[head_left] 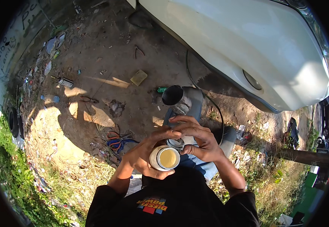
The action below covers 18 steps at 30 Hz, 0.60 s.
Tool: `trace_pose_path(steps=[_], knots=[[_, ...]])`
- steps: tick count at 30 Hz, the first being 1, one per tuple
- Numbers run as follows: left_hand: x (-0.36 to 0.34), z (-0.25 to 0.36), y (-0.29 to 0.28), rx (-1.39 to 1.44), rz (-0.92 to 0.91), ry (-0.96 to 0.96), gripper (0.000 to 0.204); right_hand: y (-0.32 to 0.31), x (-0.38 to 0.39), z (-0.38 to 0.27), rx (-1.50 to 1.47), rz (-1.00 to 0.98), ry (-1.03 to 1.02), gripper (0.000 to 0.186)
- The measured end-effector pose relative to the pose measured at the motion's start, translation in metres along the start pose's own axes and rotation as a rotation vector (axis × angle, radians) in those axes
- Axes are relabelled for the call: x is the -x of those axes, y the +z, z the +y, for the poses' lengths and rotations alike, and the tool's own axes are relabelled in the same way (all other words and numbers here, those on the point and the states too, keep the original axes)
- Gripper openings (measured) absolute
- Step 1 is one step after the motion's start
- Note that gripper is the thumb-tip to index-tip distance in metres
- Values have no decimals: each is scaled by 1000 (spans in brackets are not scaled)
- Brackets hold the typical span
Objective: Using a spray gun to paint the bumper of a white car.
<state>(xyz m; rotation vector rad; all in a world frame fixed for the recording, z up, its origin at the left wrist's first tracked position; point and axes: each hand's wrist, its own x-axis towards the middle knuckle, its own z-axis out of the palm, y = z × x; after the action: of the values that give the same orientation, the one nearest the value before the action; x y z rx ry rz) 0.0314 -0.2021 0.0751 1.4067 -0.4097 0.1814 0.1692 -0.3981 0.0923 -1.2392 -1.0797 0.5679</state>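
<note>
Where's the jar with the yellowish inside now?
Head view: the jar is below centre, in the left hand, mouth toward the camera, beside the small silvery piece at the right hand.

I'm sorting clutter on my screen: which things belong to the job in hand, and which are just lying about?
In hand:
- pale jar with creamy contents, in the left hand
- small silvery piece, by the right hand

Apparently lying about:
- yellowish block
- blue-and-orange tangle
- cylindrical can
</note>
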Motion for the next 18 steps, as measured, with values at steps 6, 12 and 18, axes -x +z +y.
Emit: trace_pose_path(steps=[6,12,18], knots=[[-8,0,0,-67,-38,-87,96,-2,7,6,8,-21,-20,52],[-5,13,-1,-276,28,-118,90,8,12,-8,-20,153,52,50],[5,8,-32,-566,92,-30,82,-23,22,12,658,329,86,76]])
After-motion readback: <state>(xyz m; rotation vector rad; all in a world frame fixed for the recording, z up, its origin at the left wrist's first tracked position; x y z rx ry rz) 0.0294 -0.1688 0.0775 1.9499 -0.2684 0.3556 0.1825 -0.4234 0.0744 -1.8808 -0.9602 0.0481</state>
